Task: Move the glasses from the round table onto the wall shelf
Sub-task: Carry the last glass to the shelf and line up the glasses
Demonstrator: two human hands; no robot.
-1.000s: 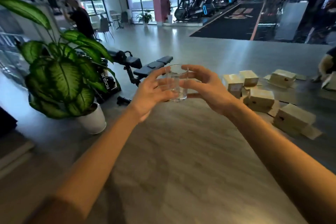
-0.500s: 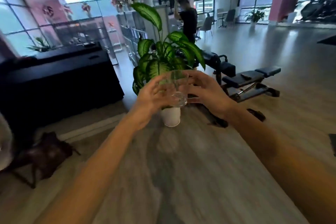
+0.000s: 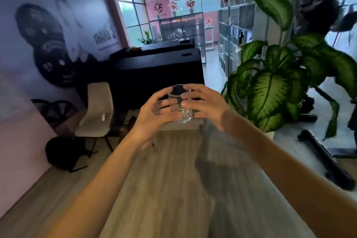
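Both bare arms reach out ahead, and a clear drinking glass [image 3: 180,105] is carried in the air between the two hands, about the middle of the view and above the wood-plank floor [image 3: 164,179]. The left hand [image 3: 152,114] grasps the glass from its left side, fingers curled round the wall, while the right hand [image 3: 206,105] grasps it from the right, its fingers bent round the far side and its thumb lying against the near side. The glass is rim up and close to upright, its thick base showing below the fingers; it looks empty. Behind the hands stands a long black surface [image 3: 154,71], with a beige chair [image 3: 96,110] in front of its left end and a black bag [image 3: 61,152] lying on the floor beside the chair. The wall on the left bears a large printed mural [image 3: 48,31] with dark weight plates and blurred lettering. To the right, near the right forearm, grows a big potted plant [image 3: 270,91] with green-and-cream leaves. Farther back are wire shelving [image 3: 233,31] topped with pink flowers, tall windows [image 3: 131,6], and a blurred person in dark clothes [image 3: 318,11] at the upper right
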